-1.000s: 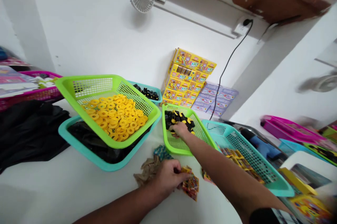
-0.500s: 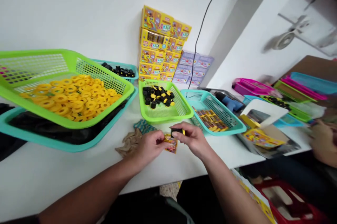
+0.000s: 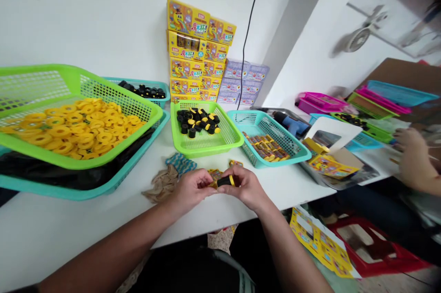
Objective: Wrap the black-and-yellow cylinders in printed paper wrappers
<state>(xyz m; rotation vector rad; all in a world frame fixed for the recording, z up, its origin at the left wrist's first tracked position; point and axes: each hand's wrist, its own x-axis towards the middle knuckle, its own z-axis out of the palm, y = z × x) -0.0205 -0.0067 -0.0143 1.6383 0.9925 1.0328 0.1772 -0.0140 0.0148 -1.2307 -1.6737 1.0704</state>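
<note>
My right hand (image 3: 248, 188) grips a small black cylinder with a yellow rim (image 3: 224, 182) between thumb and fingers, lying on its side. Close against its left end, my left hand (image 3: 190, 190) pinches a small piece printed in yellow and brown (image 3: 215, 174), perhaps a label; the fingers partly cover it. Whether that piece touches the cylinder I cannot tell. Just beyond my right fingers lies another small printed piece (image 3: 235, 163) on the white table (image 3: 203, 219). A crumpled tan cloth (image 3: 161, 185) and a blue patterned cloth (image 3: 181, 163) lie beside my left hand.
Ahead, a green basket (image 3: 206, 149) holds black-and-yellow cylinders. Right of it, a turquoise basket (image 3: 272, 163) holds printed cylinders. Yellow rings (image 3: 86, 127) fill a green basket at left. Yellow boxes (image 3: 188, 45) stand stacked by the wall. Another person's hand (image 3: 415, 155) is at far right.
My hands have come together, the right one moving left and slightly down with the cylinder toward the printed piece in my left. The whole view has shifted a little to the right.
</note>
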